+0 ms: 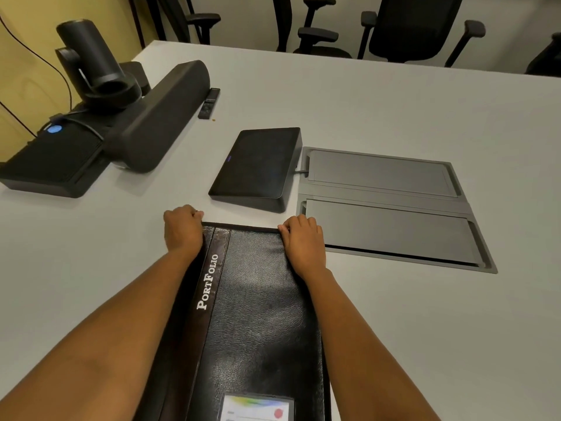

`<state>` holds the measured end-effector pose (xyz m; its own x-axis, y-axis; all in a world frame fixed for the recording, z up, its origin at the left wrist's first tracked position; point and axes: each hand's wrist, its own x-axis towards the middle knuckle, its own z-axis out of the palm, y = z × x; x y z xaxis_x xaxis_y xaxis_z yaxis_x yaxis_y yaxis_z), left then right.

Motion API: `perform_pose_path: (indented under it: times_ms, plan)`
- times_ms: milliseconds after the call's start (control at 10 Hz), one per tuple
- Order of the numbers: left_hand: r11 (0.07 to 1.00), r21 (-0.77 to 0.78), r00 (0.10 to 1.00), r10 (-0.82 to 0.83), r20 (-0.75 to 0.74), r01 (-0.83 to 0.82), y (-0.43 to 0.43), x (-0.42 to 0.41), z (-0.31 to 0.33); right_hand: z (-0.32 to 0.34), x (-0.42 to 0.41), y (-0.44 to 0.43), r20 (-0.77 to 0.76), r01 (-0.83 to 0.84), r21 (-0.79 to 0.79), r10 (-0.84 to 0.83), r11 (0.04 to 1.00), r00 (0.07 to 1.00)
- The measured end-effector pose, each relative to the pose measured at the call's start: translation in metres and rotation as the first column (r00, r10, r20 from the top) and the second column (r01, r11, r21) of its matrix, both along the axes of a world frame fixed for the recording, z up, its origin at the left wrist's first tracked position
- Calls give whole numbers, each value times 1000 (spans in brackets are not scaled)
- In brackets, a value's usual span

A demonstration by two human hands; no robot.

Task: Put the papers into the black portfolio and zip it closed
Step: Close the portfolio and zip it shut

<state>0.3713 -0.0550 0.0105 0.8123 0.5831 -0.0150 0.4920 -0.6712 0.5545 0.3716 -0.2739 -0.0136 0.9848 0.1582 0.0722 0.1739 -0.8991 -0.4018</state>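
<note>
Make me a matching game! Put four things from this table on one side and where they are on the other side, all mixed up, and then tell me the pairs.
Things:
1. black leather portfolio
2. slim black remote control
3. dark tablet screen
4. grey metal floor-box lids set in the table

Places:
A. to the right of the tablet
B. beside the long black speaker bar, at the far left
C. under both hands, left hand and right hand, at its far corners
D. just beyond the portfolio's far edge

Pairs: 1-C, 2-B, 3-D, 4-A
</note>
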Motion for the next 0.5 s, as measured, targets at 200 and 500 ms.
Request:
perform_pose_path:
  times_ms: [200,500]
  plan:
    - [997,66,999,-37,30,35,-6,-3,-1,-1,0,0,4,12,-6,-12,1000,1000]
    - [883,230,913,-399,-88,408,-6,-42,-18,-2,-20,-4,21,16,8,-16,1000,1000]
